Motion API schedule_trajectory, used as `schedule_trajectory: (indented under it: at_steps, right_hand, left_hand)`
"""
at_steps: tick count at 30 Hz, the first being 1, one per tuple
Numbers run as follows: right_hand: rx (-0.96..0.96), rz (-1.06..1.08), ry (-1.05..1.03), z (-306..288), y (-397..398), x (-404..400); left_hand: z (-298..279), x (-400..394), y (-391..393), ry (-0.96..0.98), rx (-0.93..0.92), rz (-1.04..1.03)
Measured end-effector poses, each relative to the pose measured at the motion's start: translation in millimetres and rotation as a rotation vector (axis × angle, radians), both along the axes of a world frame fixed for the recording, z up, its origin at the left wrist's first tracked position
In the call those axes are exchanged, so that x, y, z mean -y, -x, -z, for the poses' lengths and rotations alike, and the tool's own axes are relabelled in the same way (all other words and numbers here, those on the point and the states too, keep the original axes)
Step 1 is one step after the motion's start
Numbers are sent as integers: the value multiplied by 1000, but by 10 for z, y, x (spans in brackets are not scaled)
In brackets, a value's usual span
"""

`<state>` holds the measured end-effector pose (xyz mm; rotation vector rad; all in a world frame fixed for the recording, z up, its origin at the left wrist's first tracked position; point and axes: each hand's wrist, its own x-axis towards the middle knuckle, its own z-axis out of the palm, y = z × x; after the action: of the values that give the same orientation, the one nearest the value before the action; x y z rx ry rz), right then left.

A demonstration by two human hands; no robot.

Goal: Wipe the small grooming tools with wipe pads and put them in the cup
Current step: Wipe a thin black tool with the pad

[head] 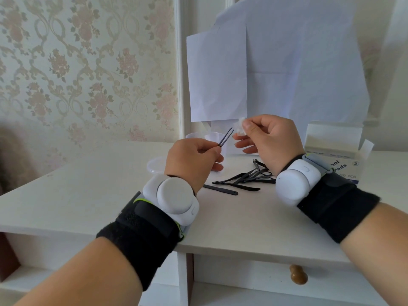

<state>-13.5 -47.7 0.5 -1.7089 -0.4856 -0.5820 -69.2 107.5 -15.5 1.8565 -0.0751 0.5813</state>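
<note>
My left hand (193,159) pinches black tweezers (292,137) by their base, tips pointing up and to the right. Just right of those tips my right hand (268,138) pinches a small white wipe pad (241,125) between thumb and forefinger; pad and tweezers are apart. A translucent plastic cup (213,138) stands behind my left hand, mostly hidden. Several black grooming tools (247,177) lie in a loose pile on the white table (110,184) between my wrists, with a flat black file (220,189) nearest me.
An opened box of alcohol pads (335,146) stands at the right behind my right wrist. A round translucent lid (155,165) lies left of my left hand. White paper sheets (276,69) cover the wall behind. A drawer knob (298,277) sits below the table's front edge.
</note>
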Motion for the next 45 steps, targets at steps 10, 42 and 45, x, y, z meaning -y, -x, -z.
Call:
schedule_trajectory:
  at_steps: [10, 42, 45]
  right_hand:
    - [-170, -158, -25, 23, 19, -32]
    - [-376, -413, -194, 47, 39, -14]
    - [-368, -369, -223, 35, 41, -19]
  left_hand:
    - [-11, 35, 36, -46, 29, 16]
    - [14, 22, 23, -75, 22, 28]
    - [20, 26, 23, -89, 27, 51]
